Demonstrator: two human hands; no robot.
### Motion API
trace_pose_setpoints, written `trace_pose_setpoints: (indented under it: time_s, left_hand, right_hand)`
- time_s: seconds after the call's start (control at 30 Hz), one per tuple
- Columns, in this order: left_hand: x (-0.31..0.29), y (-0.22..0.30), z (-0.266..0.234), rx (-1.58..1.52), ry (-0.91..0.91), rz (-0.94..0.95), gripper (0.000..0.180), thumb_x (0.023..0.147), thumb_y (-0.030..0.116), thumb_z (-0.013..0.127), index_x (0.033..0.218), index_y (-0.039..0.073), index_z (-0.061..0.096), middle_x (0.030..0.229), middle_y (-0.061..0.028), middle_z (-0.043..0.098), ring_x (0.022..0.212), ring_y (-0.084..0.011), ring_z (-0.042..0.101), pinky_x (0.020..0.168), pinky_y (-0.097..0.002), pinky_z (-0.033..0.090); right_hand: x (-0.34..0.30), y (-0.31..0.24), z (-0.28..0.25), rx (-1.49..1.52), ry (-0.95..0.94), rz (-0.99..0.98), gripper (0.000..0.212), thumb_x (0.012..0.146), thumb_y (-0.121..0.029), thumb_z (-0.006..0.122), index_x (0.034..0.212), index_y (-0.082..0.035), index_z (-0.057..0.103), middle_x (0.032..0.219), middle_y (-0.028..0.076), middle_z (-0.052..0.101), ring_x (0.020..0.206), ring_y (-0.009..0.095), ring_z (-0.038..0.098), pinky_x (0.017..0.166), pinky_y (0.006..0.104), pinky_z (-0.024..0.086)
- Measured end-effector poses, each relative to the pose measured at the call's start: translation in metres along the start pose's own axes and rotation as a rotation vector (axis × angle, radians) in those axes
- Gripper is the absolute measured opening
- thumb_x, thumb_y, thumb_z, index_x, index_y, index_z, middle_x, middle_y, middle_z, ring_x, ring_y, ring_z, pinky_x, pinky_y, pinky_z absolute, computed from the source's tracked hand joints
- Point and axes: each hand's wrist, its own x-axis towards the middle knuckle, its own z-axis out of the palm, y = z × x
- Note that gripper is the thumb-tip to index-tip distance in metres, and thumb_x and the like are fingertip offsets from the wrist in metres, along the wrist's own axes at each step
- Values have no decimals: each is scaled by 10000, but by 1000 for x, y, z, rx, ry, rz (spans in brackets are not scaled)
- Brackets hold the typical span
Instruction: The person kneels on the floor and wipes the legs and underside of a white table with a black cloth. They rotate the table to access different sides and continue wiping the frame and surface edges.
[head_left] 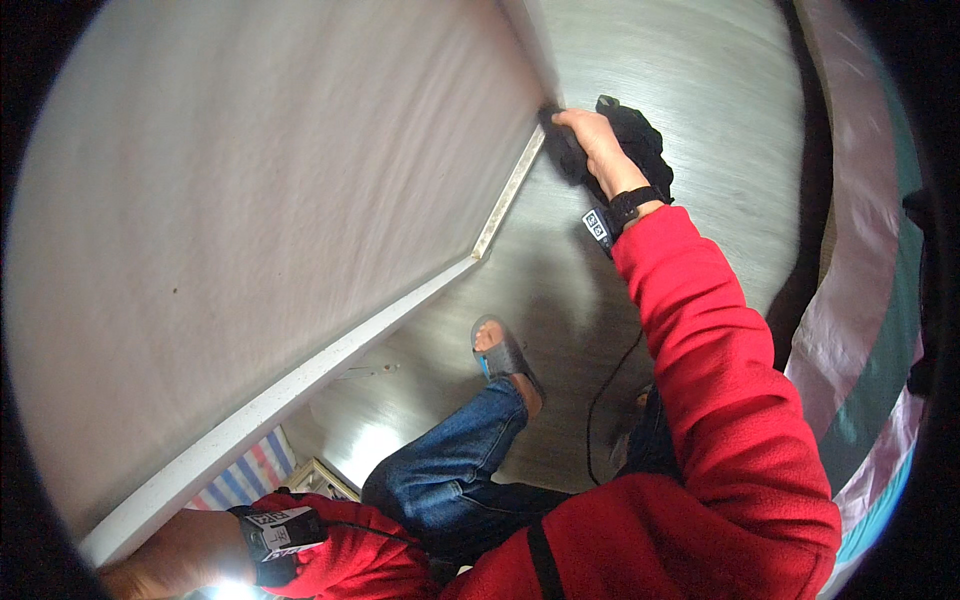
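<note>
Tabletop (pixel 230 220) fills left view, white edge running diagonally to far corner; bare floor (pixel 690 90) beyond. Right hand (pixel 598 145) stretched to that corner, fingers closed on black cloth (pixel 640 140) bunched under palm against edge. Left hand (pixel 165 560) low at near edge, grip unclear.

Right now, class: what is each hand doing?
Left hand: rests by the white panel's lower edge; grip cannot be told.
Right hand: closed on a dark cloth.
</note>
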Motion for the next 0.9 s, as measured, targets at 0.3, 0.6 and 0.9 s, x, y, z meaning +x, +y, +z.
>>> trace_pose_setpoints:
  time_s: [0.3, 0.6, 0.9]
  left_hand:
    - [6, 0, -12, 48, 5, 29, 543, 921, 489, 574, 1331, 134, 546, 1383, -126, 551, 1279, -291, 524, 1180, -492, 220]
    - [6, 8, -30, 40, 6, 39, 559, 919, 508, 558, 1329, 127, 545, 1378, -131, 551, 1270, -285, 528, 1172, -491, 229]
    - [5, 12, -36, 53, 2, 11, 576, 917, 526, 542, 1327, 121, 544, 1372, -135, 550, 1262, -278, 532, 1165, -489, 237]
  right_hand:
    - [12, 4, 10, -473, 186, -23, 333, 830, -341, 720, 838, -11, 678, 789, 61, 690, 744, 165, 627, 722, 314, 482]
    - [-3, 2, 14, 38, 61, 153, 391, 868, -342, 645, 1028, 13, 682, 969, 129, 699, 896, 235, 653, 798, 351, 493]
    - [-53, -31, 0, 278, 12, 249, 294, 864, -248, 636, 1067, -35, 642, 918, 89, 684, 792, 219, 652, 702, 349, 510]
